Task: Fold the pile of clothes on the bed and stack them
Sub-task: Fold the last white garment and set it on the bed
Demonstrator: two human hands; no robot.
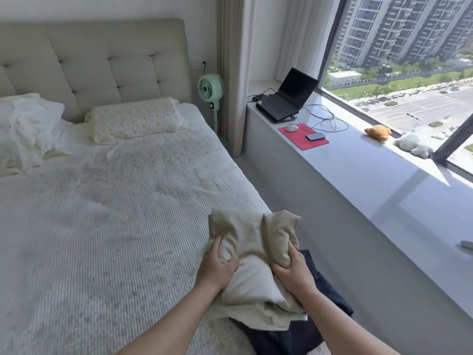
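Ribbed white bedspread, bunched beige cloth

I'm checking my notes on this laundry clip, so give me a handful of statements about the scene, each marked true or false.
1. Both hands grip the beige folded garment. True: the left hand and right hand each hold a side.
2. A dark navy garment lies under the beige one. True.
3. The laptop on the window ledge is closed. False: its lid is up.
4. The phone rests on a red mouse mat. True.
5. The green fan stands on the bed. False: it stands beside the bed, by the headboard.
6. Two soft toys lie on the pillow. False: they lie on the ledge by the window.
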